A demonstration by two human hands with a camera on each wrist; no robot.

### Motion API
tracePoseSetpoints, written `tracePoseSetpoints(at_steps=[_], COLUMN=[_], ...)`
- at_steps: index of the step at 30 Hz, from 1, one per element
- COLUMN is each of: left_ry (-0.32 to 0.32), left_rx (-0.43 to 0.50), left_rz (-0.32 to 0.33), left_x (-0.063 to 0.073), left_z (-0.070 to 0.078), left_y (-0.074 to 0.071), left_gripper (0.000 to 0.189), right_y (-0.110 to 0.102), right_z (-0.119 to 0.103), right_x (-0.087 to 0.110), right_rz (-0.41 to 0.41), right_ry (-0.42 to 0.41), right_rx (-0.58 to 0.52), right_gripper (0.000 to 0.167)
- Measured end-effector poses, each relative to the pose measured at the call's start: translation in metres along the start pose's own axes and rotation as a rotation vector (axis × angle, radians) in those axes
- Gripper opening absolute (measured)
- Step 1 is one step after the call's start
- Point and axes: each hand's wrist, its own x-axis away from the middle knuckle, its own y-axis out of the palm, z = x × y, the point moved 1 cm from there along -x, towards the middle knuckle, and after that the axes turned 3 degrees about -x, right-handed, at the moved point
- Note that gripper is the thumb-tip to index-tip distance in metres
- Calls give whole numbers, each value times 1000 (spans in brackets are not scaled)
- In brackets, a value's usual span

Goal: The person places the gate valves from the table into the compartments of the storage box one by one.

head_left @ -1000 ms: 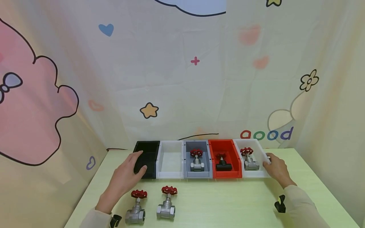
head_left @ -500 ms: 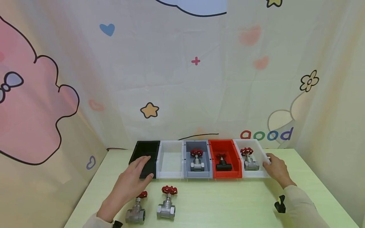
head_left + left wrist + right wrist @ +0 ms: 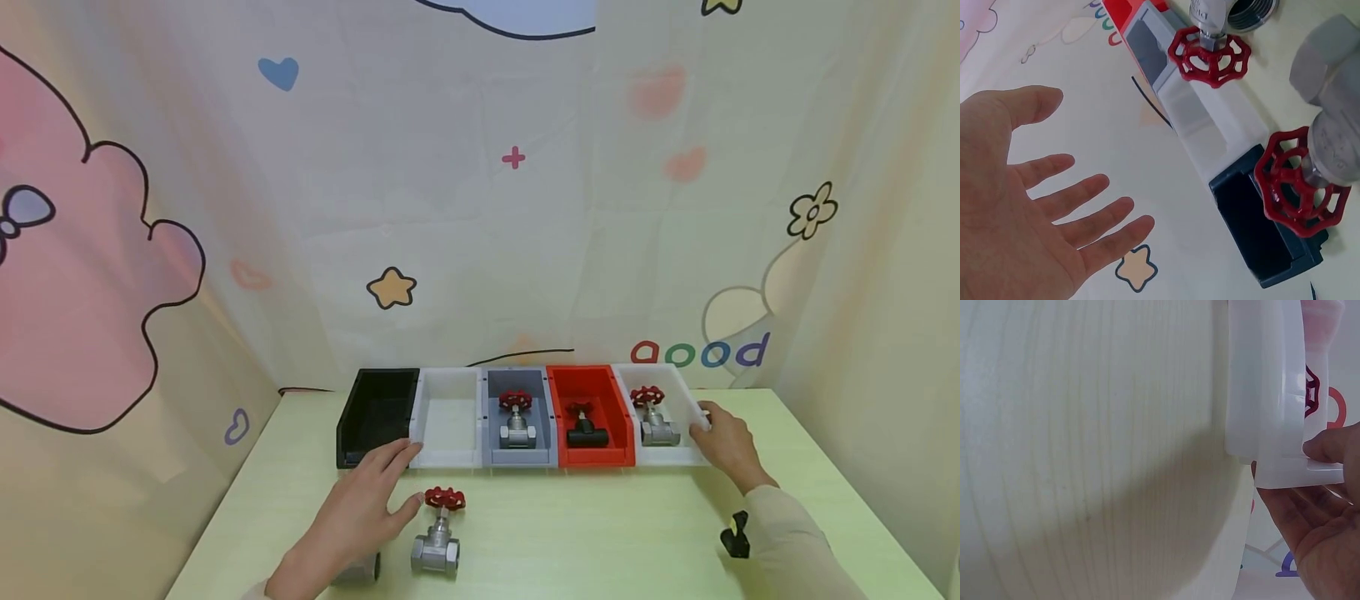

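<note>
left grip point(image 3: 356, 518), fingers apart and holding nothing, is near two silver metal valves with red handwheels point(image 3: 435, 553) on the bench point(image 3: 570, 533); right grip point(image 3: 727, 446) is clamped on the white plastic end bin point(image 3: 667, 457). three other red-wheeled valves point(image 3: 517, 433) sit binned, so two seemingly remain.

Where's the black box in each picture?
Head: the black box is left of centre, below the middle, just beyond the left hand.
Left wrist: lower right, partly behind a red wheel.
Right wrist: not in it.
Shared landmark: the pale table, seen in all three.
</note>
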Motion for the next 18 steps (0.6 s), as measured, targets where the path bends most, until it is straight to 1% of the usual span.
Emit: tracePoseSetpoints(at_steps=[3,6,12,18], left_ry=[9,9,30,9], left_rx=[9,19,22,31], left_rz=[-25,-74,-187,-305], left_x=[3,4,7,9], left_z=[4,7,13,18], left_y=[3,9,21,31], left_gripper=[62,61,62,64], right_y=[0,1,2,2], right_z=[0,1,3,1], right_x=[0,-1,-2,-1], right_rz=[1,-4,-6,-14], right_ry=[3,9,15,21], right_rx=[5,5,2,-5], right_gripper=[52,53,53,53])
